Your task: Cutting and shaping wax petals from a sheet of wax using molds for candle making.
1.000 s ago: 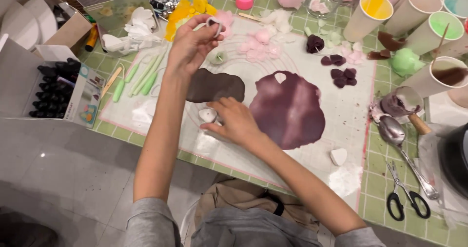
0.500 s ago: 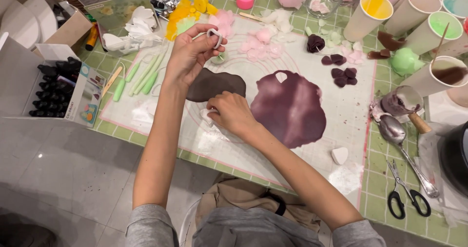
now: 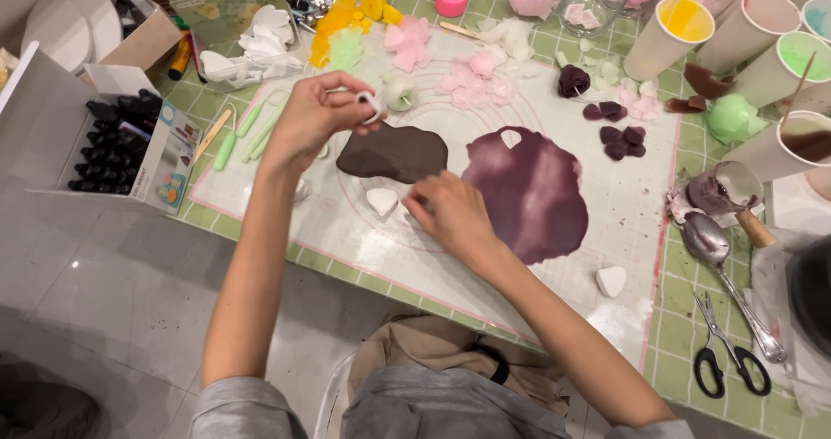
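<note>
Left hand (image 3: 313,114) pinched a small white ring cutter (image 3: 370,103) just above the flat brown slab (image 3: 394,152); its axis unclear. Right hand (image 3: 450,214), fingers curled, grip unclear, rested below slab, beside white heart cutter (image 3: 381,201).

- The counter (image 3: 684,335) wears a green cutting mat with a pale grid.
- A white silicone sheet (image 3: 346,231) edged in pink lies over its middle.
- Below the counter's edge, the floor (image 3: 95,292) is pale grey glossy tile, softly and evenly lit.
</note>
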